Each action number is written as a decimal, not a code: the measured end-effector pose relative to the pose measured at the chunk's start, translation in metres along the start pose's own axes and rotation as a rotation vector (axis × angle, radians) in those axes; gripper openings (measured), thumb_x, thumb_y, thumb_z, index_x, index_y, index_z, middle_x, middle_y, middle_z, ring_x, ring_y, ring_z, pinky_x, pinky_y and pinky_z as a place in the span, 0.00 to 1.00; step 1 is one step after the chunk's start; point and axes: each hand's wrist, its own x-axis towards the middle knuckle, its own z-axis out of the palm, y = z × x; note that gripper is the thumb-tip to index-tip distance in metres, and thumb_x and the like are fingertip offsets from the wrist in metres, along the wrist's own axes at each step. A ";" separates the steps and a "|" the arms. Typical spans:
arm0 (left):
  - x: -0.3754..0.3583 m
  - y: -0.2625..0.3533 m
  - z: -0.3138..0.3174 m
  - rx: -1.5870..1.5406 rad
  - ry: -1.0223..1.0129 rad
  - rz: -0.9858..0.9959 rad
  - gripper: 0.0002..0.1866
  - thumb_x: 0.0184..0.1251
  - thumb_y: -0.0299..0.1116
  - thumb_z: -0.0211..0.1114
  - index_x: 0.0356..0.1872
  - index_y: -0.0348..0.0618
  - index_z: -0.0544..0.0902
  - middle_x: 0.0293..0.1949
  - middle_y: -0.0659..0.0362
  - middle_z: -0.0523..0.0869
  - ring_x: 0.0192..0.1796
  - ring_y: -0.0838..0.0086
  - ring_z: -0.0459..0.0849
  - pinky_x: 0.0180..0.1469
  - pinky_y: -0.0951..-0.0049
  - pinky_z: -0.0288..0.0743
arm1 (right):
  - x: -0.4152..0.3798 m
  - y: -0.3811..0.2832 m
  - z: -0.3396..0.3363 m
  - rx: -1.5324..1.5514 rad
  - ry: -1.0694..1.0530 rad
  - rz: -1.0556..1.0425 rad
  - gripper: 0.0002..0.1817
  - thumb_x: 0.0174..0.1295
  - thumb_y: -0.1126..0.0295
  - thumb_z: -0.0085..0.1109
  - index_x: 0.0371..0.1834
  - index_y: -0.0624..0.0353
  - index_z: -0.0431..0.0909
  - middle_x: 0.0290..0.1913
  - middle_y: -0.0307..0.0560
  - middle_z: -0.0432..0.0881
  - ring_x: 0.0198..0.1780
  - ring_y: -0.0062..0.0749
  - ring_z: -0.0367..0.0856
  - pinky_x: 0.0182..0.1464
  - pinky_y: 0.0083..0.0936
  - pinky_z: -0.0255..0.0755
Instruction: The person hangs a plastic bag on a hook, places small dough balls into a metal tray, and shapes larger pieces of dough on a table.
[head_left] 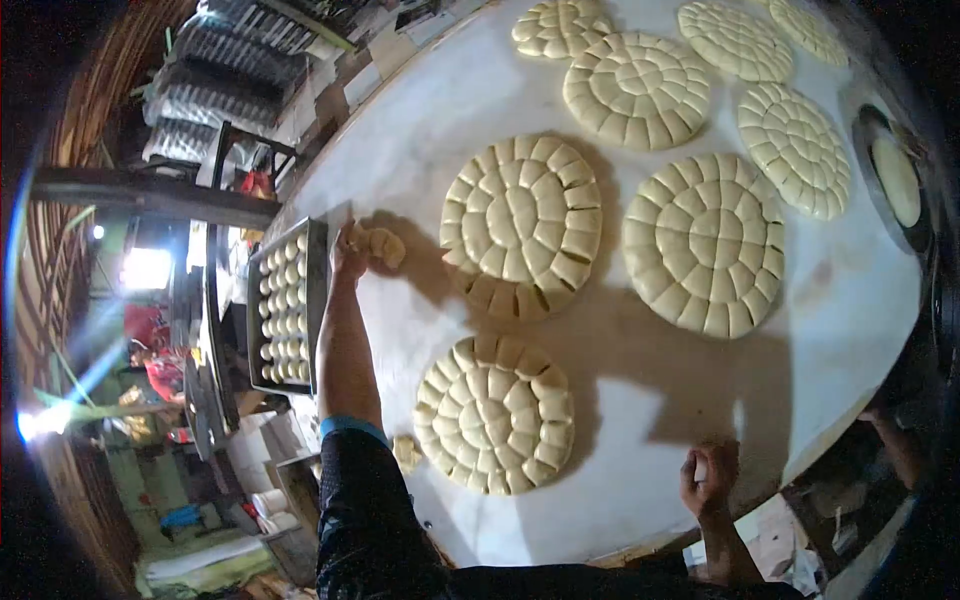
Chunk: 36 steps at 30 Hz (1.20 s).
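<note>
My left hand (pixel 350 252) reaches to the table's left edge beside the tray. Its fingers are closed on a short row of dough pieces (pixel 385 246). Near the table's front edge, my right hand (pixel 712 478) rests low with curled fingers, and a pale bit shows between thumb and fingers, too small to name. Between the hands lie a round of cut dough (pixel 493 415) and, farther off, another dough round (pixel 521 220), both scored into many wedges and blocks. A third dough round (pixel 705 245) sits to the right.
A dark baking tray (pixel 312 330) with rows of dough balls stands at the left table edge. More cut dough rounds (pixel 637 90) lie toward the back. A round pan (pixel 893 180) with dough is at right. A small dough scrap (pixel 406 453) lies front left. Another person's arm (pixel 897 450) shows at right.
</note>
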 end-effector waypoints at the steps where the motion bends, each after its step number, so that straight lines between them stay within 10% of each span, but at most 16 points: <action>1: 0.003 0.002 0.000 -0.235 -0.122 0.120 0.37 0.53 0.30 0.71 0.68 0.44 0.69 0.54 0.54 0.81 0.57 0.62 0.79 0.57 0.64 0.75 | 0.000 0.001 0.001 -0.015 0.017 0.012 0.04 0.57 0.75 0.57 0.35 0.56 0.74 0.32 0.49 0.77 0.37 0.49 0.77 0.47 0.45 0.69; 4: 0.006 0.043 -0.044 -0.272 -0.567 -0.013 0.34 0.54 0.30 0.71 0.65 0.40 0.72 0.52 0.51 0.81 0.57 0.61 0.79 0.58 0.66 0.75 | 0.012 0.000 0.004 -0.017 0.041 -0.024 0.03 0.57 0.75 0.57 0.33 0.56 0.73 0.32 0.49 0.77 0.37 0.49 0.76 0.48 0.46 0.68; 7: -0.032 0.124 -0.068 -0.125 -0.768 -0.637 0.20 0.52 0.31 0.75 0.48 0.44 0.82 0.30 0.64 0.79 0.27 0.79 0.75 0.25 0.76 0.71 | 0.034 -0.016 0.002 0.013 0.042 -0.012 0.02 0.58 0.73 0.56 0.31 0.56 0.73 0.32 0.49 0.76 0.35 0.49 0.75 0.46 0.45 0.67; 9: -0.066 0.127 -0.062 -0.032 -0.626 -0.518 0.15 0.59 0.35 0.72 0.46 0.47 0.81 0.29 0.65 0.81 0.19 0.85 0.67 0.17 0.81 0.58 | 0.042 -0.015 0.007 0.023 0.067 -0.059 0.04 0.58 0.70 0.56 0.29 0.57 0.73 0.33 0.50 0.76 0.34 0.49 0.73 0.42 0.44 0.64; 12: -0.133 0.189 -0.071 -0.869 -0.536 -0.544 0.12 0.66 0.34 0.67 0.49 0.46 0.79 0.36 0.62 0.84 0.20 0.87 0.65 0.19 0.83 0.57 | 0.051 -0.023 0.010 0.074 0.149 -0.109 0.05 0.57 0.70 0.57 0.30 0.59 0.74 0.31 0.50 0.76 0.36 0.49 0.73 0.44 0.43 0.65; 16: -0.199 0.304 -0.093 -0.839 -0.613 -0.270 0.14 0.68 0.30 0.64 0.52 0.45 0.78 0.36 0.60 0.83 0.23 0.89 0.65 0.22 0.85 0.57 | 0.043 -0.009 0.014 0.100 0.108 -0.147 0.13 0.51 0.69 0.62 0.39 0.60 0.76 0.31 0.47 0.76 0.36 0.47 0.73 0.47 0.41 0.64; 20: -0.294 0.415 -0.105 -1.068 -0.541 -0.415 0.18 0.69 0.43 0.64 0.54 0.43 0.79 0.35 0.63 0.82 0.27 0.86 0.71 0.27 0.82 0.62 | 0.035 0.015 0.040 0.261 0.179 0.026 0.08 0.52 0.72 0.63 0.32 0.62 0.77 0.27 0.46 0.75 0.33 0.39 0.74 0.43 0.34 0.67; 26: -0.487 0.336 0.024 -0.403 -0.591 0.128 0.23 0.65 0.49 0.64 0.50 0.39 0.82 0.40 0.47 0.87 0.42 0.58 0.86 0.46 0.56 0.78 | -0.039 -0.031 0.001 0.434 0.269 0.084 0.04 0.60 0.71 0.60 0.32 0.61 0.78 0.25 0.38 0.77 0.27 0.19 0.73 0.32 0.19 0.67; 34: -0.657 0.303 -0.150 -0.199 -0.641 -0.306 0.24 0.62 0.50 0.67 0.50 0.40 0.84 0.39 0.43 0.88 0.44 0.56 0.88 0.45 0.62 0.80 | -0.217 -0.079 0.003 0.988 -0.278 0.424 0.10 0.65 0.67 0.60 0.37 0.63 0.81 0.27 0.38 0.80 0.24 0.16 0.74 0.25 0.16 0.67; 36: -0.685 0.252 -0.133 -0.276 -0.577 -0.138 0.22 0.64 0.46 0.68 0.51 0.39 0.83 0.38 0.45 0.88 0.41 0.63 0.89 0.43 0.66 0.80 | -0.238 -0.130 0.005 0.973 -0.583 0.590 0.22 0.69 0.52 0.53 0.44 0.63 0.80 0.33 0.44 0.83 0.29 0.22 0.79 0.32 0.20 0.74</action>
